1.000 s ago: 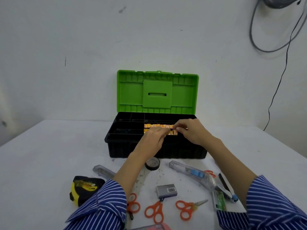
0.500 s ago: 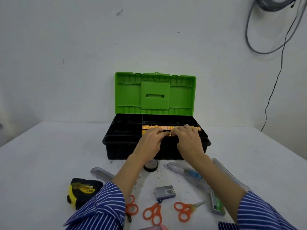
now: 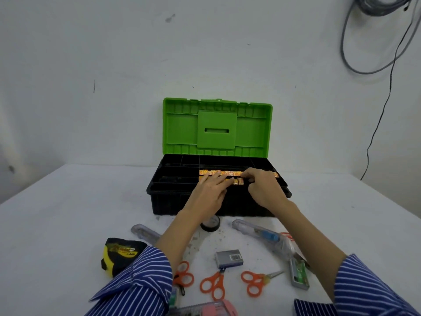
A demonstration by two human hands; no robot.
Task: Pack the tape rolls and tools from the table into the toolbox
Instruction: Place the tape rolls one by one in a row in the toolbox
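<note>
- Left hand (image 3: pixel 210 190) fingers nearly flat, pressing on orange packets (image 3: pixel 218 173) in the toolbox (image 3: pixel 173 197) tray.
- Right hand (image 3: pixel 262 187) fingers curled, pinching the row's near edge.
- Packets look light, slippery; best held by the ends.
- Black tape roll (image 3: pixel 210 223) just in front of toolbox; scissors (image 3: pixel 214 283) nearer me, unpacked.
</note>
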